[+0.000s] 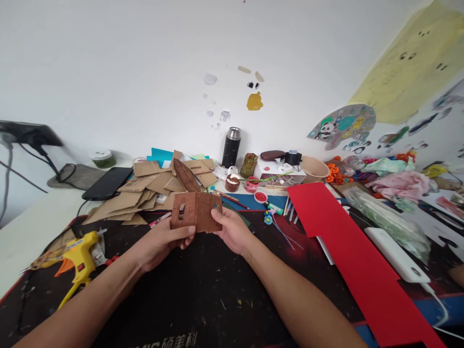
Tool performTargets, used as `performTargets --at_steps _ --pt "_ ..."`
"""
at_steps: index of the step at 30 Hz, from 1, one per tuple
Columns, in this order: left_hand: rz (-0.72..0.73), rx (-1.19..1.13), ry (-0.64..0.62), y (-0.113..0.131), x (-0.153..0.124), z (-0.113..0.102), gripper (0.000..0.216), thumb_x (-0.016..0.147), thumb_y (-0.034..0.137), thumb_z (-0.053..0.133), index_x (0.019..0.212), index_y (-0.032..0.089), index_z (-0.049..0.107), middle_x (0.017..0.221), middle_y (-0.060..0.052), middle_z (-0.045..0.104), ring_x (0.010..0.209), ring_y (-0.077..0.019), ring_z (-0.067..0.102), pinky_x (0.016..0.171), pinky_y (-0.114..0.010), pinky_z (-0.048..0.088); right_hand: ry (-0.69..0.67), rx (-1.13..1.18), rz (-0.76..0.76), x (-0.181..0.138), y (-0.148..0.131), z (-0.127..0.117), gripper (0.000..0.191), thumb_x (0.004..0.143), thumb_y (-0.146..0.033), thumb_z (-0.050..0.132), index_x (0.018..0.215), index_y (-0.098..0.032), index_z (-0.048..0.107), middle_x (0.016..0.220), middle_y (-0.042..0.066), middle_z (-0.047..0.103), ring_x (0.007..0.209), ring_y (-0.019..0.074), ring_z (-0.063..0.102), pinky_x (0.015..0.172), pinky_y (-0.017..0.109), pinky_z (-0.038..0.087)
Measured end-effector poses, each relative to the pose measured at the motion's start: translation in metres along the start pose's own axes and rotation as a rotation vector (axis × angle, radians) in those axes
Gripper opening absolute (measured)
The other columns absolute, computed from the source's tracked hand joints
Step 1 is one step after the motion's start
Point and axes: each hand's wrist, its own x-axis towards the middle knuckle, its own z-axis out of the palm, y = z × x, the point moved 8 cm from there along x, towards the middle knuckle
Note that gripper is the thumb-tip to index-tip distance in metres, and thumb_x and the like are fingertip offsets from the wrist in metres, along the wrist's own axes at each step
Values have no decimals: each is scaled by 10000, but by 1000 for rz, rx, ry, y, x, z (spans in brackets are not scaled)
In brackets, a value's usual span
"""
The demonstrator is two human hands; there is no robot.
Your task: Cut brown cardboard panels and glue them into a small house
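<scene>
Had the dark mat [203, 290] nearest, specked with bits, probably spread for shielding the counter [21, 217]. Saw at left the yellow glue gun [82, 258], nozzle pointing left, away from both hands, perhaps for avoiding an accidental touch. Saw at right the long red sheet [344, 241], seemingly too long for the middle of the mat, with a white power bank [397, 253], by its look, just beside it. Held the creased brown piece [205, 212] over the mat, between both hands, likely for steadying both ends at once. Pinched its left part with the left hand [165, 239], thumb along the lower edge, leaving the small cut-outs [181, 211] uncovered. Pinched its right end with the right hand [234, 229], thumb on the front, fingers behind. Found the cardboard scraps [119, 202] heaped farther back at left, seemingly for working room. Found the brown jar [232, 183] and small red pot [260, 197] grouped behind, probably for easy reach. Saw the black flask [231, 151] upright near the wall [145, 72], apparently out of the way.
</scene>
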Motion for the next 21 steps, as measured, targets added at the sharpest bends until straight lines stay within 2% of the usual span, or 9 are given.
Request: performTargets --at_steps 10,16,21 --pt "22 1 33 0 0 0 404 610 417 996 696 173 686 615 -10 642 582 -136 522 554 -272 405 -9 -18 -7 -1 -1 3 529 710 -575 977 1026 -204 772 993 51 804 879 214 729 813 359 553" --pt "145 -58 87 13 2 -3 407 655 438 987 720 166 692 661 -7 631 619 -136 523 563 -273 399 -25 49 -29 1 -3 5 524 758 -649 927 882 -195 697 735 -2 709 718 176 677 740 327 521" --pt "209 -42 102 13 3 1 403 680 468 985 753 161 735 692 -25 672 655 -150 560 585 -278 416 -99 11 1 -3 5 17 533 786 -678 893 851 -185 702 760 23 727 726 175 678 780 336 517"
